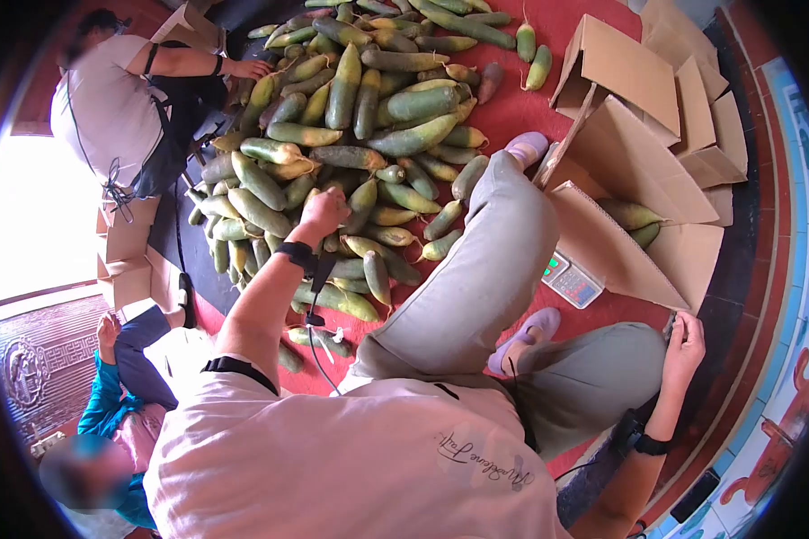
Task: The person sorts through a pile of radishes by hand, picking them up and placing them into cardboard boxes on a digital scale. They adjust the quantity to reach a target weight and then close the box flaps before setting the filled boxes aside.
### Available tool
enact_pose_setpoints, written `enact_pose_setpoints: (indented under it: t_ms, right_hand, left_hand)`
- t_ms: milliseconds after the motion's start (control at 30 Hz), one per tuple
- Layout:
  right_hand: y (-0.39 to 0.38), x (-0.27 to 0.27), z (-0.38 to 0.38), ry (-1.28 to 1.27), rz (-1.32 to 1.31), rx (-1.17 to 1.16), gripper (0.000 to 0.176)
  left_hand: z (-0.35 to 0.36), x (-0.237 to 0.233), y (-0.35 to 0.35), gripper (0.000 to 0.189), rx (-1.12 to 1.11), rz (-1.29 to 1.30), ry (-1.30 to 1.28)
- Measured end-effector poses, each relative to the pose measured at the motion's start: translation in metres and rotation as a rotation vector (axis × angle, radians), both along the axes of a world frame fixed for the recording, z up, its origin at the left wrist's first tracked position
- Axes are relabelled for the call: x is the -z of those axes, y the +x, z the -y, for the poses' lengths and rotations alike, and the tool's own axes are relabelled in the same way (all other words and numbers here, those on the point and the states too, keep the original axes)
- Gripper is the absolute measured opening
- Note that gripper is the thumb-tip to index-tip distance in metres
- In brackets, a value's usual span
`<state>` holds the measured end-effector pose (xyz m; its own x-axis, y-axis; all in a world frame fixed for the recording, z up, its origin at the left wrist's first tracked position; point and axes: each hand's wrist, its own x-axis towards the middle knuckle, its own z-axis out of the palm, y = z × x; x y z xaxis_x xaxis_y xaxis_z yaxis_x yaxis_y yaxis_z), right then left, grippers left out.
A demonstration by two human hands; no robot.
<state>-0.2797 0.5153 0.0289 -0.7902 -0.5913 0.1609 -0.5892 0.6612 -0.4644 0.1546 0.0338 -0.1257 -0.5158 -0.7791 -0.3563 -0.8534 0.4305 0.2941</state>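
My left hand (324, 213) is on the big heap of green radishes (411, 139), its fingers curled down over one of them. That radish is mostly hidden under the hand. By my right knee, the fingers of my right hand (683, 346) are bent together at the lower corner of an open cardboard box (643, 171). A small dark thing shows at those fingertips, too little of it to name. Inside the box lie a few green radishes (632, 214). A digital scale (573, 280) with a lit green display sits under the box's near side.
More cardboard boxes (634, 72) stand at the upper right. A co-worker in a white shirt (112, 103) reaches into the heap from the upper left. Another person in a teal sleeve (106, 395) sits at the lower left. Loose radishes lie on the red floor mat (512, 108).
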Motion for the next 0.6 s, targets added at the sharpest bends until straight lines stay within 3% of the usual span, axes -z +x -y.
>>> enact_pose_setpoints:
  t_ms: [33,100,300,367,400,500,567,600]
  right_hand:
    - [-0.001,0.001,0.000,-0.009,0.018,0.004,0.012]
    - [-0.001,0.003,-0.001,-0.013,0.018,0.017,0.012]
    - [-0.002,0.005,-0.009,0.021,0.011,0.039,0.013]
    - [-0.001,0.005,-0.011,0.031,0.014,0.049,0.013]
    - [-0.001,0.005,-0.012,0.022,0.048,0.070,0.013]
    - [-0.003,0.007,-0.015,0.029,0.073,0.081,0.013]
    - [-0.004,0.009,-0.013,0.035,0.066,0.065,0.013]
    - [-0.003,0.008,-0.012,0.038,0.070,0.065,0.013]
  left_hand:
    - [0.006,-0.002,-0.002,0.034,-0.001,-0.004,-0.006]
    - [0.019,-0.008,-0.009,0.036,-0.127,-0.266,0.083]
    - [0.026,-0.017,-0.035,0.039,0.004,-0.085,-0.018]
    - [0.035,-0.005,-0.031,0.033,0.037,-0.142,0.331]
    - [0.034,-0.008,-0.033,0.033,-0.204,-0.215,0.620]
    - [0.029,0.013,-0.031,0.031,-0.246,-0.203,0.734]
    - [0.028,0.031,-0.033,0.027,-0.192,-0.127,0.709]
    - [0.037,0.071,-0.028,0.026,-0.022,-0.037,0.448]
